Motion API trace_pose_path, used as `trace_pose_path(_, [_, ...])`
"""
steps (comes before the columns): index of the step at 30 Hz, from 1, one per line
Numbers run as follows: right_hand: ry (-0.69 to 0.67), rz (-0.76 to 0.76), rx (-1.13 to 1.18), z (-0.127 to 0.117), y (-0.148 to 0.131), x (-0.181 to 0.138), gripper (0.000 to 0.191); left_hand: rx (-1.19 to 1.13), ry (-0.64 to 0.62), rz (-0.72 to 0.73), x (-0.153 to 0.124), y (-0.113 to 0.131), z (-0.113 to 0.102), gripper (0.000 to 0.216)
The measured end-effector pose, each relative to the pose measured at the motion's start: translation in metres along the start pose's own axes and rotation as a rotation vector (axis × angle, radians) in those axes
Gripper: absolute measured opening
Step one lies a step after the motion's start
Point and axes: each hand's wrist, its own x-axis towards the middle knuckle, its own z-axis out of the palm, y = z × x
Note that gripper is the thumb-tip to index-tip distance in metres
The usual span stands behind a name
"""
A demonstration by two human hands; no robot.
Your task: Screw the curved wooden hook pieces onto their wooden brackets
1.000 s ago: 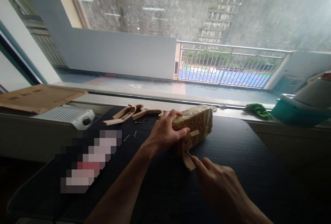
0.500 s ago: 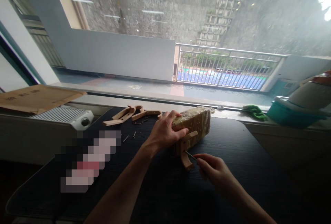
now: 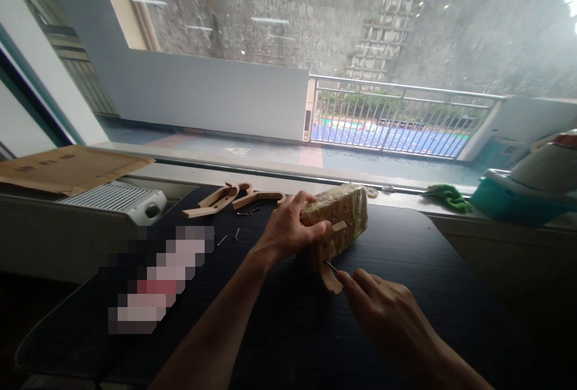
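My left hand (image 3: pixel 288 226) is closed over the near left end of a tape-wrapped block (image 3: pixel 345 213), its thumb along the near side. Against that side stands a curved wooden hook (image 3: pixel 330 283), partly hidden by the hand. In my right hand (image 3: pixel 383 297) is a screwdriver (image 3: pixel 332 267); only its thin metal shaft shows, since the fingers cover the handle. The shaft's tip meets the hook near its lower hole. Whether a screw sits there is too small to tell.
More wooden hooks (image 3: pixel 220 199) lie at the back of the black table (image 3: pixel 396 246). Several loose screws (image 3: pixel 222 240) are scattered left of my left hand. A green cloth (image 3: pixel 446 196) and a teal basin (image 3: pixel 518 198) are on the sill at right. A blurred patch covers something at left.
My right hand has turned, its back now more upward, and sits closer to the hook with less shaft showing. My left hand keeps its hold on the block. The view has shifted slightly.
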Motion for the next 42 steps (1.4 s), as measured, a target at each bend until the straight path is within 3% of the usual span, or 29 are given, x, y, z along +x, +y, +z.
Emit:
trace_pose_path(3, [-0.03,0.131,0.195,0.005,0.008,0.01,0.032,-0.023,-0.011,-0.022,0.002,-0.002,-0.001,0.042])
trace_pose_path(7, [-0.106,0.528,0.729,0.009,0.018,0.02,0.028,-0.107,-0.028,-0.02,0.004,-0.005,-0.002,0.046])
trace_pose_path(9, [-0.155,0.613,0.838,0.005,0.023,0.024,0.031,-0.204,-0.051,-0.043,0.005,-0.01,-0.003,0.047])
trace_pose_path(14, [-0.174,0.455,0.534,-0.035,0.024,0.042,0.019,-0.456,-0.158,-0.173,0.01,-0.028,-0.005,0.04])
trace_pose_path(18, [-0.262,0.293,0.326,-0.068,0.023,0.063,0.012,-0.442,-0.183,-0.171,0.013,-0.04,0.005,0.038])
trace_pose_path(24, [-0.375,0.15,0.193,-0.079,0.024,0.09,0.019,-0.369,-0.22,-0.21,0.005,-0.051,0.009,0.021])
trace_pose_path(26, [-0.414,0.114,0.141,-0.08,0.025,0.097,0.019,-0.325,-0.109,-0.224,-0.003,-0.053,0.001,0.021])
trace_pose_path(29, [-0.462,0.026,0.115,-0.084,0.024,0.108,0.019,-0.16,0.273,-0.184,-0.016,-0.048,-0.011,0.018])
trace_pose_path(30, [-0.469,-0.012,0.121,-0.085,0.023,0.113,0.02,-0.099,0.392,-0.088,-0.019,-0.044,-0.013,0.016])
trace_pose_path(31, [-0.486,-0.054,0.124,-0.087,0.02,0.118,0.02,-0.052,0.435,0.048,-0.022,-0.039,-0.015,0.015])
trace_pose_path(33, [-0.542,-0.111,0.095,-0.092,0.015,0.128,0.019,-0.012,0.273,0.298,-0.027,-0.028,-0.013,0.014])
trace_pose_path(35, [-0.63,-0.131,0.034,-0.097,0.009,0.137,0.018,0.028,0.079,0.415,-0.03,-0.017,-0.008,0.018])
trace_pose_path(38, [-0.699,-0.144,0.021,-0.101,0.01,0.14,0.016,0.078,-0.109,0.448,-0.033,-0.008,-0.002,0.026])
trace_pose_path(42, [-0.689,-0.029,0.057,-0.098,0.031,0.122,0.023,0.092,-0.197,0.408,-0.037,-0.005,-0.001,0.025])
